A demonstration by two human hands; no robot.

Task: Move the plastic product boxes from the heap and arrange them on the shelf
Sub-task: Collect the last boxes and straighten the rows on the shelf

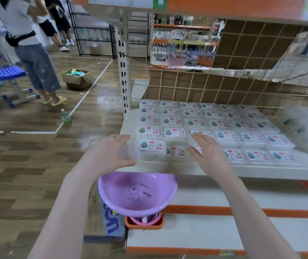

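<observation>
White metal holds everything up: the shelf (261, 170) stands in a shop with a brown wood floor, and a wire grid backs it. Rows of clear plastic boxes (226, 136) with little labels lie flat on it, side by side. The heap (306, 131) of loose boxes sits at the far right end of the shelf, blurry and well apart from both your hands.

Your left hand (115, 153) curls round the left end of the front corner box (151, 147), thumb low, fingers on top. Your right hand (206, 148) lies flat and loose on the boxes just beside it, holding nothing. The corner box has its long side running left to right, so it sits between your two hands. Your right hand is nearer the heap.

Below you sits a purple basin (123, 195). Other people stand far off to the left.
</observation>
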